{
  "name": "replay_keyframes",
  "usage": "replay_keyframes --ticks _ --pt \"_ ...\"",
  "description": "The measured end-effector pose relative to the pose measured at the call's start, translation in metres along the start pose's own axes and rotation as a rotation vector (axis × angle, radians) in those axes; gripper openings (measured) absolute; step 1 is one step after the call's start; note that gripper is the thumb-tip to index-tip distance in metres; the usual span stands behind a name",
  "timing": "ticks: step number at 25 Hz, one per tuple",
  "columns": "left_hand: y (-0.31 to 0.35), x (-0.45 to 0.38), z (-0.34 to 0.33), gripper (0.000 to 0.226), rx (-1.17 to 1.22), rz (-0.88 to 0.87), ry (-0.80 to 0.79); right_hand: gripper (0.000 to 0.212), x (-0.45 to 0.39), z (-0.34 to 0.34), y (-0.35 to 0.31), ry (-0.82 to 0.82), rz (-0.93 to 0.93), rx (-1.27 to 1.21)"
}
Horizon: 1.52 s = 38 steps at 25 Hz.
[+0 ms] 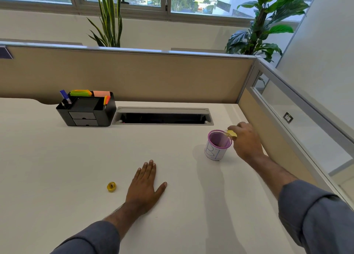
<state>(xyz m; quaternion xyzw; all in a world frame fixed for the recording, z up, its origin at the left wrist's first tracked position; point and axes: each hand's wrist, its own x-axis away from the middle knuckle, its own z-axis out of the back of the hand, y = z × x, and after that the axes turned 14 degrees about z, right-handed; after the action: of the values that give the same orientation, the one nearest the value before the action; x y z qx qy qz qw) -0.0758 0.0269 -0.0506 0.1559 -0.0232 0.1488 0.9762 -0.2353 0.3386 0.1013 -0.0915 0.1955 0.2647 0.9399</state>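
Observation:
A purple mesh cup (pixel 218 145) with a white paper label marked in blue stands on the white desk (pixel 172 205) at the right. My right hand (pixel 247 142) hovers at the cup's right rim and pinches a small yellow object (pixel 232 133) just over the opening. My left hand (pixel 145 184) lies flat on the desk, palm down, fingers straight. A small round yellow sharpener (pixel 111 187) sits on the desk just left of my left hand, apart from it.
A black desk organizer (pixel 87 111) with pens, markers and sticky notes stands at the back left. Beside it is an open cable slot (pixel 162 117) in the desk. Beige partition walls (pixel 134 75) close the back and right sides.

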Motion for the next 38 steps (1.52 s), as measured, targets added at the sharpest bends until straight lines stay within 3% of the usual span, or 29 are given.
replay_keyframes --ticks 5,11,18,22,26,30,34,38 --pt "-0.008 -0.004 0.016 0.086 -0.004 -0.019 0.037 0.031 0.007 -0.008 -0.008 0.169 -0.394 -0.561" --pt "-0.046 -0.012 0.052 0.080 -0.053 0.031 0.146 0.029 0.014 -0.004 -0.042 0.264 -0.549 -1.073" --pt "-0.098 0.009 0.066 0.076 -0.047 0.198 0.045 0.033 0.019 -0.017 -0.099 0.240 -0.562 -1.200" --pt "-0.104 0.014 0.069 0.056 0.135 0.247 -0.059 0.034 0.027 -0.028 -0.138 0.183 -0.548 -1.292" --pt "-0.112 0.017 0.074 0.040 0.275 0.282 -0.057 0.033 0.033 -0.032 -0.173 0.158 -0.519 -1.342" --pt "-0.098 0.016 0.100 0.034 0.556 0.303 0.005 0.032 0.038 -0.027 -0.206 0.123 -0.459 -1.346" --pt "-0.066 0.016 0.142 0.020 1.032 0.292 -0.131 0.032 0.045 -0.029 -0.249 0.062 -0.396 -1.310" --pt "-0.046 0.020 0.172 0.016 1.281 0.334 -0.195 0.030 0.038 -0.025 -0.283 0.063 -0.309 -1.277"
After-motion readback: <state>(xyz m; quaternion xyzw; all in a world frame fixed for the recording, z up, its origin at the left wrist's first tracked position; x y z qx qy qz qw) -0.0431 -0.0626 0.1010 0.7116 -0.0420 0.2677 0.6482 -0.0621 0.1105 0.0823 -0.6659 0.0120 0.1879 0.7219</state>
